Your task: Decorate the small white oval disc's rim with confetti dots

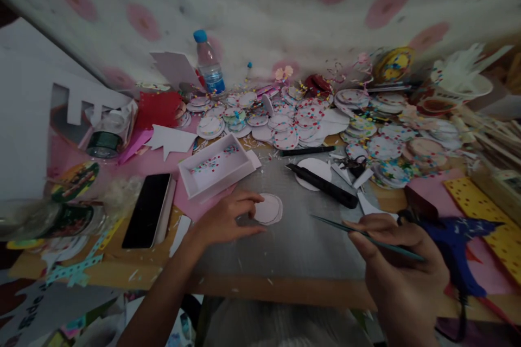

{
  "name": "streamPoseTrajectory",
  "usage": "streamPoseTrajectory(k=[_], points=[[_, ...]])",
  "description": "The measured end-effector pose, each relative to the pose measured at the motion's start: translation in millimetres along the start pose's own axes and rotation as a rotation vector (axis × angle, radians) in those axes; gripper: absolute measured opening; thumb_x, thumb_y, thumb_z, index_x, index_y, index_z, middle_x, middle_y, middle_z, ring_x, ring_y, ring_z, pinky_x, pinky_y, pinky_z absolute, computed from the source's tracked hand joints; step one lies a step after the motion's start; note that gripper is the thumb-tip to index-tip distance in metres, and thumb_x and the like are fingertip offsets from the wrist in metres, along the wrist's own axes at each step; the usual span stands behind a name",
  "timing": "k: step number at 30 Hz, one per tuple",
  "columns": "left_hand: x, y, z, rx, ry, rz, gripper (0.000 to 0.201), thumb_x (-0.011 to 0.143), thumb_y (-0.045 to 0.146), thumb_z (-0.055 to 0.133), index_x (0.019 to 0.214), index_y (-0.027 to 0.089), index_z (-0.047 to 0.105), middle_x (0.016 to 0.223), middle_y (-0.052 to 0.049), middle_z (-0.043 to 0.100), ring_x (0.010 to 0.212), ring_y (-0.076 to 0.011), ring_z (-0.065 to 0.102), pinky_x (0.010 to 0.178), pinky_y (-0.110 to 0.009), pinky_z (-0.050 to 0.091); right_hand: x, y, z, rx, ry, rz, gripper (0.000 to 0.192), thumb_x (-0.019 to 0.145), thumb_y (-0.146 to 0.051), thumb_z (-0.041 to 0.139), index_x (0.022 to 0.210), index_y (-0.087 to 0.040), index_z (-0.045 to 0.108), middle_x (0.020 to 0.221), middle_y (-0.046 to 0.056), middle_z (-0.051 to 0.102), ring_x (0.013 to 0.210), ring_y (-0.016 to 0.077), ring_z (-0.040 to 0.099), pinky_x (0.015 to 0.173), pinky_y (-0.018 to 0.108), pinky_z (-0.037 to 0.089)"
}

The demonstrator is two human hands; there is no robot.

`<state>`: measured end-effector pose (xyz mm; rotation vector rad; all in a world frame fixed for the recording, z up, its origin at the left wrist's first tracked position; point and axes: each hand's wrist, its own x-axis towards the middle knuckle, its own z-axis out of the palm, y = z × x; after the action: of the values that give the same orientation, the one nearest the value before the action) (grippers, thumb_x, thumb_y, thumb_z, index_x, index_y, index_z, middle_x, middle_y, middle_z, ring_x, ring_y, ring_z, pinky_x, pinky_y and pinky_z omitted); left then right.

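While both hands work low over the grey mat, the scene reads as follows.

Left hand: the left hand lies on the mat, fingertips pinching the left edge of a white paper disc.
Paper disc: flat on the mat, near its middle, just in front of the white tray.
Right hand: the right hand is raised at the mat's right edge, fingers closed around a thin green stick.
Green stick: tilted, its tip pointing left toward the disc but well apart from it.
White tray: shallow box behind the left hand, coloured dots scattered inside.
Phone: a dark phone lies left of the left hand, screen off.
Black pen: a black pen lies slantwise on the mat behind the stick.
Disc piles: heaps of dotted paper rounds crowd the back of the table.
Bottle: a water bottle with a blue cap stands upright at the wall.
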<state>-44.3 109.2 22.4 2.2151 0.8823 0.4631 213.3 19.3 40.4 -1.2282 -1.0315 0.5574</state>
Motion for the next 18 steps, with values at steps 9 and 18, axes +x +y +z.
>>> streamPoseTrajectory(k=[9, 18], points=[[-16, 26, -10.4, 0.219, 0.366, 0.084, 0.011, 0.081, 0.021, 0.065, 0.092, 0.022, 0.066, 0.110, -0.006, 0.067, 0.112, -0.0253, 0.054, 0.098, -0.046, 0.040, -14, -6, 0, -0.046, -0.045, 0.026, 0.019, 0.073, -0.014, 0.074, 0.074, -0.026, 0.060, 0.077, 0.001, 0.062, 0.078, 0.0203, 0.062, 0.067, 0.037, 0.053], [-20, 90, 25.8, -0.352, 0.530, -0.250, 0.017, 0.089, 0.014, 0.054, 0.099, 0.018, 0.066, 0.095, -0.004, 0.067, 0.088, -0.0149, 0.061, 0.080, -0.026, 0.049, -14, -5, 21, 0.069, -0.258, 0.010, 0.024, 0.075, -0.007, 0.069, 0.079, -0.028, 0.057, 0.076, 0.000, 0.068, 0.080, 0.0219, 0.057, 0.070, 0.038, 0.044]])
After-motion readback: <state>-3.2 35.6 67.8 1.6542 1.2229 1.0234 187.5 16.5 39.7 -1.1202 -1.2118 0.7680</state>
